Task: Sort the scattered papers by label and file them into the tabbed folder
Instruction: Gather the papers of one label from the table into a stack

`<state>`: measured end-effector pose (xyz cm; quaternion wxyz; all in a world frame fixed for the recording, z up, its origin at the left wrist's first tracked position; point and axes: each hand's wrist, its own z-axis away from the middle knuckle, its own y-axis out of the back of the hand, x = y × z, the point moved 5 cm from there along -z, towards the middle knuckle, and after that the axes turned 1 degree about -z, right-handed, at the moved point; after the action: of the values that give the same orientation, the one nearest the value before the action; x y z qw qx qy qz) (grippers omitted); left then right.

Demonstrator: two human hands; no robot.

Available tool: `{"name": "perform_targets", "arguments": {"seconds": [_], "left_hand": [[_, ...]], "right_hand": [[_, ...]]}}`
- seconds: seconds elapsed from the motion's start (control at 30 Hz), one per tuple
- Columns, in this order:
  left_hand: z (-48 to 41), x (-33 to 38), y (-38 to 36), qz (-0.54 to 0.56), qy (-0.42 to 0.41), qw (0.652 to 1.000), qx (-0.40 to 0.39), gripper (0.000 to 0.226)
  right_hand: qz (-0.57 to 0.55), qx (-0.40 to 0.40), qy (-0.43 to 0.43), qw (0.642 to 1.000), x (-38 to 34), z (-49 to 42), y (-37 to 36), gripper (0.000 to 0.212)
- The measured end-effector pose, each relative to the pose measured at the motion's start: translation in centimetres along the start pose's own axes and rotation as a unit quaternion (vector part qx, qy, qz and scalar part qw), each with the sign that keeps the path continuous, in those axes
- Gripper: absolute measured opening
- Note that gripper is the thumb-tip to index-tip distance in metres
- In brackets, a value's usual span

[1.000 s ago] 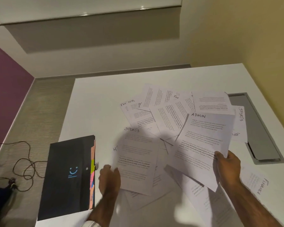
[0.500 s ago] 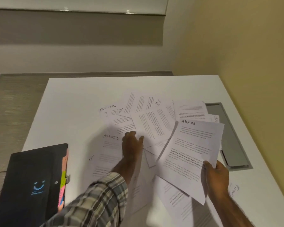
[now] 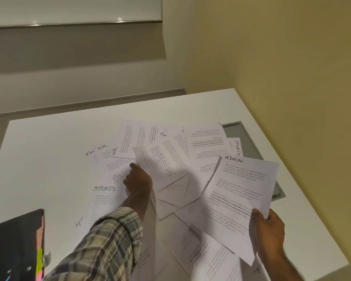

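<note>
Holding the white sheet marked ADMIN [image 3: 241, 199] at its lower right corner, your right hand [image 3: 270, 230] is lifted a little above the white table [image 3: 49, 149]. Its thumb lies on the printed face and the other fingers are hidden behind the paper. The sheet rises away from this hand, tilted, and its far edge hangs over the scattered white papers [image 3: 207, 142]. Your right forearm comes in bare from the lower right corner of the view.

Your left hand [image 3: 139, 181] reaches forward over the middle of the pile, with the back of the hand up. The arm is nearly straight in its checked fabric sleeve [image 3: 105, 246]. The fingers are curled at the left edge of a white printed sheet [image 3: 162, 165], and this edge is bent up from the pile just beyond the fingertips. I cannot tell where the thumb lies, because the hand covers it. Under the wrist and to its left, a white sheet marked SPORTS [image 3: 103, 191] lies flat on the table. Farther from this hand, to the left, are white sheets marked FIN and HR [image 3: 103, 157].

The black tabbed folder [image 3: 12, 246] lies closed on the table, well to the left of your left elbow. Its coloured paper tabs [image 3: 40, 258] run along the edge that faces the arm. A grey recessed hatch [image 3: 251, 149] in the table is beyond your right hand, partly under papers.
</note>
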<state>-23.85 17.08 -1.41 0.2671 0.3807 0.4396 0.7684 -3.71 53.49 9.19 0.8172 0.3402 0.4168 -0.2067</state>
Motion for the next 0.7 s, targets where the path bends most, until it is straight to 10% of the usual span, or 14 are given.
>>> {"name": "perform_targets", "arguments": {"seconds": [0.2,0.7], "left_hand": [[2.5,-4.0,2.2,0.164,0.027,0.986,-0.035,0.026],[12.7,-18.9,5.4,0.104,0.138,0.983,0.065,0.035]], "right_hand": [[-0.041,-0.018,-0.013,0.999,-0.2,0.0,-0.7,0.029],[-0.047,-0.077,0.008,0.996,-1.5,2.0,-4.6,0.028]]}}
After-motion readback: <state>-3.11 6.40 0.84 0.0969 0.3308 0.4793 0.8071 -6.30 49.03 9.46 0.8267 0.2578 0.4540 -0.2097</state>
